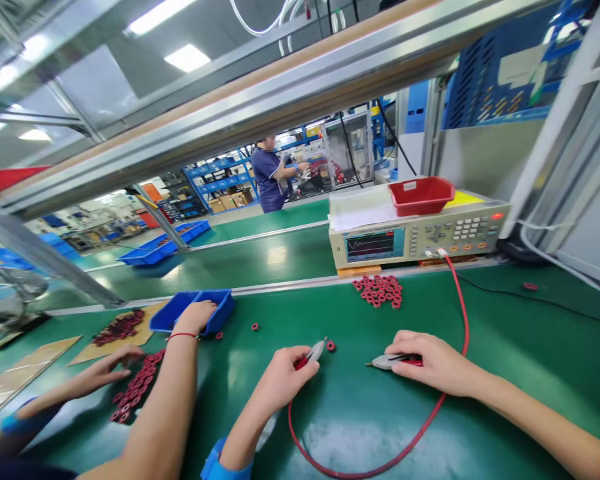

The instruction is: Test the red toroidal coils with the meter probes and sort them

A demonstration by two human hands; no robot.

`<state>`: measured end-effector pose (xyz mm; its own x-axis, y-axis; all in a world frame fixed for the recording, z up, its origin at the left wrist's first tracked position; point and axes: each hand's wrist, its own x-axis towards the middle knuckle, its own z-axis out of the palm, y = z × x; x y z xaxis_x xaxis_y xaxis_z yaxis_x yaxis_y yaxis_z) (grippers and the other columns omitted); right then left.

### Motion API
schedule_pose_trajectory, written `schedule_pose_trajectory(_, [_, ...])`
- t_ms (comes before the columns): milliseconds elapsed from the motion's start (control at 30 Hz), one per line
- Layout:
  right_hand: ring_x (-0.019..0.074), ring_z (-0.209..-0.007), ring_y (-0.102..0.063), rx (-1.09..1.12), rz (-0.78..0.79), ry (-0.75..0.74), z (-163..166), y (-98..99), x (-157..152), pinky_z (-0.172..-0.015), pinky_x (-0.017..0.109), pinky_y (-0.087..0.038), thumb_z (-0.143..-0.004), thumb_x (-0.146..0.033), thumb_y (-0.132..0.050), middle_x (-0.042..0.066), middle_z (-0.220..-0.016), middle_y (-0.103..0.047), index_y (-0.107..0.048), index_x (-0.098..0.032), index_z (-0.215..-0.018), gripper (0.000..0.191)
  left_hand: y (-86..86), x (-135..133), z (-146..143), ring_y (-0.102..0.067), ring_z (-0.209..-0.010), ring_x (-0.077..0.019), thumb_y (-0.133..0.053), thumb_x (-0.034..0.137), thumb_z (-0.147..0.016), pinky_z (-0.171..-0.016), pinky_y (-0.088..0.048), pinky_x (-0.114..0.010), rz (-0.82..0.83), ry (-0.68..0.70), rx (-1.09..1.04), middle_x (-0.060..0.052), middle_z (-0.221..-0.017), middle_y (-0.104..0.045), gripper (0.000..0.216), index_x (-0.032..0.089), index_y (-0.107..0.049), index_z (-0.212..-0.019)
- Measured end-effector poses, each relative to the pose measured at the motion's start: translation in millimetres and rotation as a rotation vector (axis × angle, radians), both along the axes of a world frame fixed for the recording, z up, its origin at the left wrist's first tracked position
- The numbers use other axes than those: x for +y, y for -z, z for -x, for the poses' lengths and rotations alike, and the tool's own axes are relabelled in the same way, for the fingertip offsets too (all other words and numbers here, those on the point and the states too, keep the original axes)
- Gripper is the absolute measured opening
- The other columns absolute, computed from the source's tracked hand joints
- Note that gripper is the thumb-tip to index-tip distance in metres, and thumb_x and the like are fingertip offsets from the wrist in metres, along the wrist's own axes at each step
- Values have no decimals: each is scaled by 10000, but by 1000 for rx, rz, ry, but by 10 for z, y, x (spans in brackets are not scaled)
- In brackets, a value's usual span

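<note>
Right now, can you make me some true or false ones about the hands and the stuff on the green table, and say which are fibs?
1. The right hand holds a grey-tipped probe. True.
2. The left hand holds nothing. False: the left hand holds a second probe.
3. One little ring lies on the green table between the two probe tips. True.
4. A red tray sits on top of the machine. True.
5. The thick cable plugged into the machine's front is green. False: the thick cable is red.
6. The right hand is in the blue bin. False: another person's hand reaches into the blue bin.
</note>
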<state>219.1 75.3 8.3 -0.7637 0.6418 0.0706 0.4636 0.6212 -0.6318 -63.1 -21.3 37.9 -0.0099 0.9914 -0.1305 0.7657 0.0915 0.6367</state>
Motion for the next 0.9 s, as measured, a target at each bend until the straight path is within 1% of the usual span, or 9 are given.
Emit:
schedule_pose_trajectory(133, [175,-735,-580,5,-11,19,20,55,8,-708,282,-418,-843,-357,-493,32,-850,-604,-685,-257,-930,233,-65,-180,227,-384,-504,-113,-460,280,-811,-518,-238,-232,-92,-210,174,54,-506,-393,218,155,-545,-653])
schedule_pose_trajectory(233, [177,-730,-579,11,-27,29,32,77,7,-700,280,-416,-840,-363,-495,33,-838,-602,-687,-254,-919,234,-73,-184,150,-377,-525,-118,-459,261,-807,-536,-232,-244,-157,-258,221,47,-530,-394,191,161,-539,-665])
schedule_pose_trajectory(300, [175,-722,-580,18,-35,33,34,84,3,-690,276,-417,-839,-368,-496,33,-835,-605,-687,-251,-918,238,-19,-95,-13,-386,-538,-117,-480,289,-803,-539,-249,-244,-178,-218,196,41,-550,-415,194,163,-551,-674])
schedule_pose_trajectory(400, [180,-736,-587,26,-48,46,25,96,1,-689,277,-419,-832,-381,-500,37,-850,-619,-683,-246,-934,249,131,135,-275,-421,-541,-108,-534,303,-769,-527,-301,-227,-161,-104,96,39,-569,-460,174,156,-600,-707])
schedule_pose_trajectory(500, [203,-800,-592,24,-66,143,-17,106,34,-709,287,-421,-817,-411,-507,46,-897,-638,-670,-235,-961,280,280,369,-408,-443,-498,-98,-524,296,-772,-466,-335,-206,-129,-37,-14,34,-590,-495,202,136,-625,-841])
schedule_pose_trajectory(567, [208,-796,-593,-11,-80,251,-75,97,86,-700,293,-419,-814,-423,-495,44,-883,-647,-671,-231,-915,280,345,466,-417,-437,-470,-93,-485,305,-799,-428,-342,-198,-125,-16,-71,33,-593,-489,256,119,-610,-923])
schedule_pose_trajectory(633, [206,-755,-593,-81,-93,371,-154,66,149,-659,292,-411,-808,-420,-487,37,-836,-653,-671,-231,-833,265,379,501,-393,-431,-474,-92,-462,322,-819,-431,-355,-198,-140,5,-110,30,-603,-487,287,110,-595,-959])
schedule_pose_trajectory(733, [202,-727,-594,-191,-99,544,-268,-4,230,-587,274,-380,-790,-414,-494,28,-795,-657,-660,-235,-764,246,391,472,-355,-471,-567,-108,-490,331,-814,-526,-396,-211,-177,44,-141,10,-674,-535,276,119,-600,-952])
schedule_pose_trajectory(900, [192,-718,-592,-309,-145,691,-308,-58,276,-510,249,-309,-826,-453,-446,15,-820,-640,-633,-240,-773,288,354,376,-383,-525,-694,-155,-532,301,-796,-661,-410,-258,-218,69,-96,-31,-806,-613,263,146,-615,-991])
